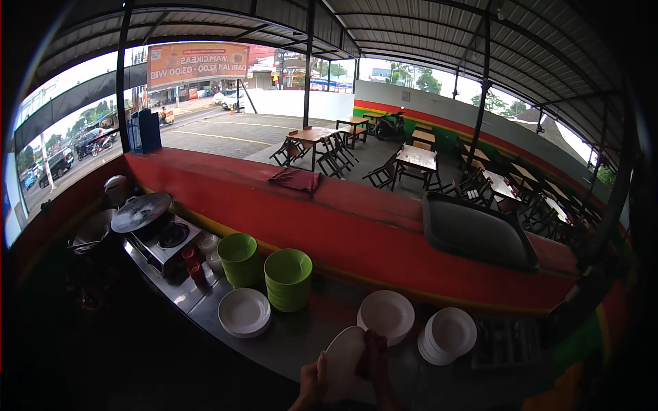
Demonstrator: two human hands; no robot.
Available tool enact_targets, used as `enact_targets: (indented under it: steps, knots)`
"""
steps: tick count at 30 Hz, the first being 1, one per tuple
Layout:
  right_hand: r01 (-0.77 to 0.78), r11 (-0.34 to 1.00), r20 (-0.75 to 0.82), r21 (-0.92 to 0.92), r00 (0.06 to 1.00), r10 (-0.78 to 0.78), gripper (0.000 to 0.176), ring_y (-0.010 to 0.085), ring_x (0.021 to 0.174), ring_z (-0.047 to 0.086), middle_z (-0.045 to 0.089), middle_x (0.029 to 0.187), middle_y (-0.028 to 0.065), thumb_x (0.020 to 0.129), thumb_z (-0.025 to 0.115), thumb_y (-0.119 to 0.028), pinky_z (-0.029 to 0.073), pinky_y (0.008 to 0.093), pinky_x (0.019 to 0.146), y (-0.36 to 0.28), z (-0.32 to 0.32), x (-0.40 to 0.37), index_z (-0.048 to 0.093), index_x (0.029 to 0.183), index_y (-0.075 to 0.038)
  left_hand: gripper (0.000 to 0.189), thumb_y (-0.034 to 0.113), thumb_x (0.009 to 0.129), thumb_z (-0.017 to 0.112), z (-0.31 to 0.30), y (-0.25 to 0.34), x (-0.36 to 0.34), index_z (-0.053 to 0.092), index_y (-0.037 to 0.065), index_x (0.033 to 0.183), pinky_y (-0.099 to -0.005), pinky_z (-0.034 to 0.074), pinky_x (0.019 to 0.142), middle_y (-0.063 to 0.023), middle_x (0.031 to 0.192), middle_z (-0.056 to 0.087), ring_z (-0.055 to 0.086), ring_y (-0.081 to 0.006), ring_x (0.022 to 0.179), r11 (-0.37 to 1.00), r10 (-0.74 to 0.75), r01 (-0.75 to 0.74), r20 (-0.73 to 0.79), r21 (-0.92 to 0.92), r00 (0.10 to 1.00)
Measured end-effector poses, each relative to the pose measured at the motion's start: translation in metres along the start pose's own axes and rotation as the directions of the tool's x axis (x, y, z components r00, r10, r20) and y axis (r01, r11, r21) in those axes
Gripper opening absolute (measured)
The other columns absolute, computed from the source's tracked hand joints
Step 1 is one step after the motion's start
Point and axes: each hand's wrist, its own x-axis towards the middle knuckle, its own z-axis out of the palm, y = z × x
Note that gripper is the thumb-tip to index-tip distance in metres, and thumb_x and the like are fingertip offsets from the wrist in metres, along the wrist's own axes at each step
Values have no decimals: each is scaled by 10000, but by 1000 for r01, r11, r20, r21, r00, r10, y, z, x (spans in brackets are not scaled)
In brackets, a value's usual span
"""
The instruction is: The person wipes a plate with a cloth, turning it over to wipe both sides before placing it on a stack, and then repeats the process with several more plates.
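A white plate (340, 363) is tilted up on its edge at the bottom middle of the view. My left hand (312, 381) is closed on the plate's left rim. On the plate's right side, my right hand (374, 363) is bunched against it, in shadow; a dark reddish patch shows at the fingers, perhaps a cloth, which I cannot make out. Just behind stands a stack of white plates (386, 316), and to the right is a stack of smaller white plates or bowls (452, 333). Another white plate stack (245, 312) sits to the left.
Two stacks of green bowls (288, 274) stand along the red wall (343, 236). Farther left are red cups (195, 268) and a stove (166, 240) with a lidded wok (141, 212). A black tray (476, 231) and a maroon cloth (296, 180) lie on the ledge.
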Motion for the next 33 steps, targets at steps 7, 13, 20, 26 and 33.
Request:
enact_targets:
  steps: [7, 13, 20, 26, 33]
  knots:
    - [-187, 974, 106, -127, 974, 201, 350, 125, 852, 572, 602, 993, 32, 969, 448, -341, 482, 311, 706, 54, -30, -57, 601, 1049, -37, 654, 468, 1037, 391, -42, -23, -16, 497, -12, 605, -274, 311, 473, 67, 540, 441, 418, -32, 564, 996, 57, -60, -60, -58, 997]
    - [-201, 947, -95, 253, 969, 230, 389, 148, 939, 567, 594, 990, 52, 960, 407, -383, 473, 346, 778, 34, -31, -76, 600, 1040, -54, 647, 479, 1032, 399, -51, -56, -21, 532, 29, 586, -266, 333, 474, 66, 541, 471, 443, -39, 545, 982, -2, 3, 5, -191, 1000]
    - [57, 947, -340, 315, 939, 57, 319, 189, 997, 521, 512, 1040, 36, 958, 442, -408, 426, 372, 878, 34, -68, -74, 523, 1065, -118, 711, 641, 982, 293, -45, -53, -28, 570, 5, 1138, -390, 500, 783, -136, 1019, 624, 624, -217, 903, 794, -334, 417, 255, -442, 907]
    - [196, 924, -339, 329, 938, -79, 346, 202, 1019, 533, 525, 1065, 18, 935, 491, -460, 437, 387, 895, 3, -60, -85, 508, 1114, -164, 788, 600, 929, 347, -65, -58, -38, 369, -23, 1412, -552, 378, 1056, -224, 1416, 426, 477, -417, 1249, 233, -299, 841, 787, -488, 540]
    - [143, 851, -190, 506, 980, -52, 201, 250, 1061, 578, 583, 1070, 114, 985, 446, -258, 473, 393, 940, -19, -21, -99, 491, 1085, -90, 584, 198, 839, 418, -80, -68, -30, 403, -51, 1367, -493, 487, 983, -216, 1335, 514, 522, -349, 1227, 259, -338, 810, 736, -526, 587]
